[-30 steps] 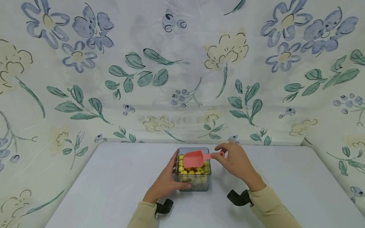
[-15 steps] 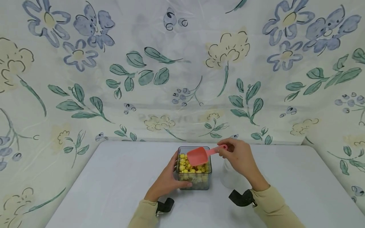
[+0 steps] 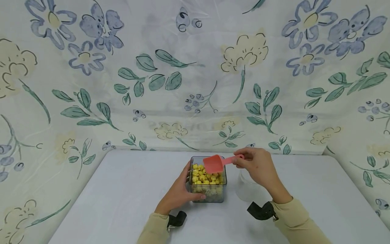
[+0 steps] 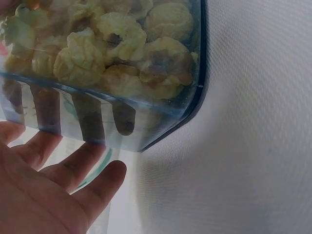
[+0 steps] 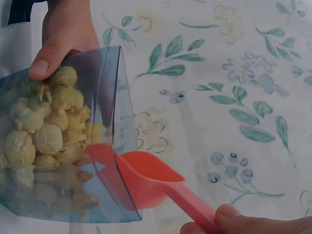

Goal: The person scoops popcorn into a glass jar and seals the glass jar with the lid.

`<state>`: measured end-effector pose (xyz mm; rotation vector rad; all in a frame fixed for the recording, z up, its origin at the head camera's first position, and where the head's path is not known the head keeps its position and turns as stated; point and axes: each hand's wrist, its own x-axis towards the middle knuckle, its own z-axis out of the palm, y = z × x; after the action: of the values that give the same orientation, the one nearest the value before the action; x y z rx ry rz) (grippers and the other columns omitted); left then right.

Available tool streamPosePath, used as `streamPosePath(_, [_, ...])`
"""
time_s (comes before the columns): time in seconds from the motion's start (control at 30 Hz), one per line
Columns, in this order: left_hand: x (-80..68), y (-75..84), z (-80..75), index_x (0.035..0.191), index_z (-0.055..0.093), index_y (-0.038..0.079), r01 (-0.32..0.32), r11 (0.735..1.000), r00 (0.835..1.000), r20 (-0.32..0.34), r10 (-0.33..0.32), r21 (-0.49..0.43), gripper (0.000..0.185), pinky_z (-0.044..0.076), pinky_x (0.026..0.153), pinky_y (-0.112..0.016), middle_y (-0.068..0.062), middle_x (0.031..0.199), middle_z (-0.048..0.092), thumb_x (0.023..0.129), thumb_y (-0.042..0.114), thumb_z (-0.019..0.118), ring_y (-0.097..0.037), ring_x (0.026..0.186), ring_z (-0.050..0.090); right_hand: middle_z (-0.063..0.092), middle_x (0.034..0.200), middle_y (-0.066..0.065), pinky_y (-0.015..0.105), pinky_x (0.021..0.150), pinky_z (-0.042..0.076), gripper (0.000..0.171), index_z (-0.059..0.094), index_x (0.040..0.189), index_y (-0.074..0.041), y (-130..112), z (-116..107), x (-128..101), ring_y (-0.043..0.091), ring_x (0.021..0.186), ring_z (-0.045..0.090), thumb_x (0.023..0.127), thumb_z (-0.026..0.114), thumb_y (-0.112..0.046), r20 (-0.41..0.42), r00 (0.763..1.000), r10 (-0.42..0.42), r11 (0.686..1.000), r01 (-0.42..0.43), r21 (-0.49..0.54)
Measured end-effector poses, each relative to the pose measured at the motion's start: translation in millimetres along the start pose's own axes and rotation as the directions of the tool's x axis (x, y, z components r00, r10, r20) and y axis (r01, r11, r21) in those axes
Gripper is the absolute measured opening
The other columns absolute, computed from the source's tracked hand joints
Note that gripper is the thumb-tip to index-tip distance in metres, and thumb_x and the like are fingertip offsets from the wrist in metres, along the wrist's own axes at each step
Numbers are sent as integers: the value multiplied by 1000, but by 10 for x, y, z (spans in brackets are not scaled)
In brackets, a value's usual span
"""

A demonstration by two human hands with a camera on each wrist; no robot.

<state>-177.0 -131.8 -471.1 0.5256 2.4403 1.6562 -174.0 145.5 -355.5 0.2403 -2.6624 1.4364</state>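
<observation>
Head view: the scoop has edged towards 1 o'clock over the box this past second, baring more popcorn. Left wrist: fingers of the left hand grip the box from 7 o'clock. Right wrist: fingers of the right hand pinch the scoop at 5 o'clock.

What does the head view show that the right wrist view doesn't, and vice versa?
Head view only: a clear round vessel near the right hand, and the right sleeve.
Right wrist view only: part of the pink scoop seen through the clear wall of the container.
Both: popcorn, floral backdrop, pink scoop, container, left hand, right hand.
</observation>
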Motion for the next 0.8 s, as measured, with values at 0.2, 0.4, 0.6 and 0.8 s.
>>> streamPosePath(0.2, [-1,2,6,164,7,19,8,1000,1000,-10,-8,-4,126,32,117,-53,-5,162,29,72,28,93,-30,144,34,73,88,6,32,70,61,20,77,105,-2,-104,-5,-28,16,74,72,88,79,-12,-20,997,-78,991,75,-112])
streamPosePath(0.4, [-9,1,0,164,6,18,9,1000,1000,-7,-9,-1,126,32,117,-54,-8,161,29,72,28,93,-33,144,35,72,81,3,23,60,55,19,78,104,-2,-262,-15,-82,12,68,63,86,80,-10,-38,976,-216,945,199,-261])
streamPosePath(0.6, [-5,-4,-11,164,6,18,-12,1000,1000,-7,12,2,126,32,117,-53,-8,161,29,72,27,93,-32,144,34,73,83,4,25,61,57,17,79,103,-2,-397,10,-89,12,68,62,87,79,-5,-10,945,-327,892,305,-334])
streamPosePath(0.8, [-1,-17,-9,164,6,19,-6,1000,1000,-7,6,1,127,32,117,-53,-7,161,30,72,28,93,-31,144,35,75,86,4,21,59,55,18,79,102,-3,-424,78,-131,10,67,63,85,80,-4,46,905,-422,822,404,-401])
